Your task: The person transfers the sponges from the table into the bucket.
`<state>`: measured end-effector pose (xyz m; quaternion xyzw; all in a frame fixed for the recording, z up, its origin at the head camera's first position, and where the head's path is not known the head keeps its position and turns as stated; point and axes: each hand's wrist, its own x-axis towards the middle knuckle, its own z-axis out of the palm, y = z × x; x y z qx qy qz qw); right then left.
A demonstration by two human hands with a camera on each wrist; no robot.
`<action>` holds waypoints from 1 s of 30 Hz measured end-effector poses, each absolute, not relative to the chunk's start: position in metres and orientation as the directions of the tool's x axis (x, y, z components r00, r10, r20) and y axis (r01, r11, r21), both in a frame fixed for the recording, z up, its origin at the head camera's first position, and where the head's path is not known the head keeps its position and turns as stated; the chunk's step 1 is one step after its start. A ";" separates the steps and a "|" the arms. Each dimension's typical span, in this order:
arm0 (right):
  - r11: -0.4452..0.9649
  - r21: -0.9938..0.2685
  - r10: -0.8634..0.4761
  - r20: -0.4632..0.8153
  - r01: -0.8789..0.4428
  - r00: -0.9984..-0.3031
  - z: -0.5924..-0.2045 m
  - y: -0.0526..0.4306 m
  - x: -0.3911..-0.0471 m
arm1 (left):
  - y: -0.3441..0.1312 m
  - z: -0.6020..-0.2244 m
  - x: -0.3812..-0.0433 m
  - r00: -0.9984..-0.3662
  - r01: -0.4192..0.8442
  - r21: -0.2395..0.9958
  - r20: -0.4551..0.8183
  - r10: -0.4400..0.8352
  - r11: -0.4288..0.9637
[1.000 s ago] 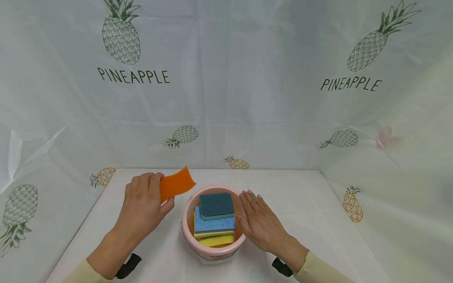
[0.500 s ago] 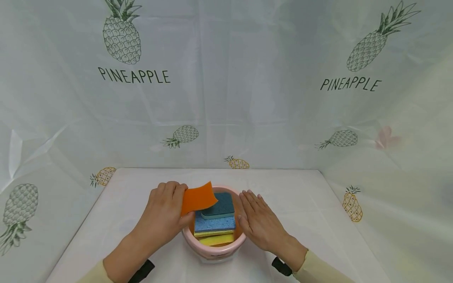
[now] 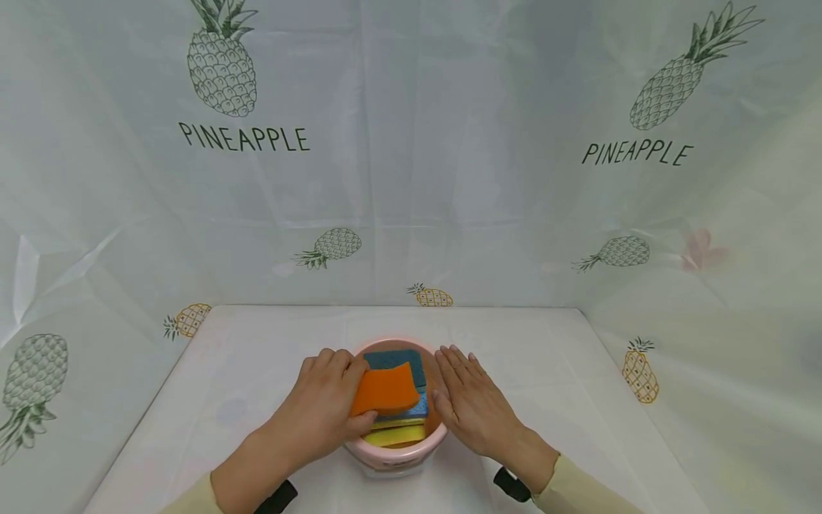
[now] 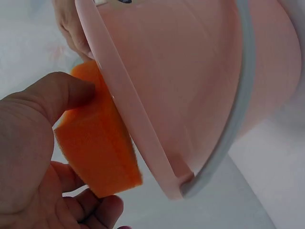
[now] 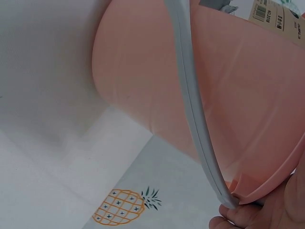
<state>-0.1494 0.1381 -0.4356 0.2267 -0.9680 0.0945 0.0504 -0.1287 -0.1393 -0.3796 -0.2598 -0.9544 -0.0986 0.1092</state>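
Observation:
My left hand pinches an orange sponge between thumb and fingers over the left side of a pink bucket. In the left wrist view the orange sponge shows its thick side next to the bucket's rim; I cannot tell if they touch. Below it, inside the bucket, lie a dark green sponge, a blue and yellow one and a yellow one, stacked and partly covered. With fingers straight, my right hand rests against the bucket's right rim.
The bucket's grey handle hangs down along its near side. A paper label is on the bucket wall. Around the bucket spreads a white tabletop, with pineapple-printed sheeting behind and at both sides.
My left hand has carried the orange sponge rightward and slightly down, from left of the bucket to over the stacked sponges. My right hand has stayed at the rim.

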 end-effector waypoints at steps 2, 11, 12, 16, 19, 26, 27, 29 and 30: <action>0.879 -0.157 -0.431 0.141 -0.450 -0.891 -0.435 0.138 -0.149 | -0.136 -0.381 -0.128 -0.835 0.533 0.142 0.248 0.491 0.834; 0.866 -0.159 -0.451 0.160 -0.474 -0.878 -0.435 0.140 -0.149 | -0.123 -0.386 -0.128 -0.810 0.586 0.186 0.174 0.560 0.789; 0.864 -0.162 -0.452 0.163 -0.476 -0.877 -0.435 0.141 -0.149 | -0.121 -0.387 -0.128 -0.809 0.588 0.187 0.169 0.563 0.787; 0.864 -0.170 -0.450 0.159 -0.474 -0.878 -0.436 0.141 -0.150 | -0.118 -0.390 -0.129 -0.812 0.584 0.203 0.145 0.565 0.786; 0.867 -0.176 -0.445 0.149 -0.466 -0.883 -0.436 0.141 -0.150 | -0.117 -0.392 -0.130 -0.822 0.568 0.230 0.123 0.556 0.790; 0.872 -0.200 -0.426 0.141 -0.448 -0.893 -0.435 0.140 -0.149 | -0.116 -0.396 -0.134 -0.830 0.555 0.290 0.140 0.539 0.780; 0.871 -0.200 -0.427 0.142 -0.449 -0.893 -0.435 0.140 -0.149 | -0.116 -0.396 -0.134 -0.829 0.558 0.292 0.144 0.541 0.777; 0.871 -0.196 -0.429 0.143 -0.450 -0.892 -0.436 0.140 -0.150 | -0.116 -0.396 -0.135 -0.828 0.559 0.296 0.141 0.543 0.775; 0.870 -0.194 -0.431 0.144 -0.452 -0.891 -0.436 0.140 -0.150 | -0.116 -0.397 -0.135 -0.827 0.559 0.299 0.139 0.545 0.773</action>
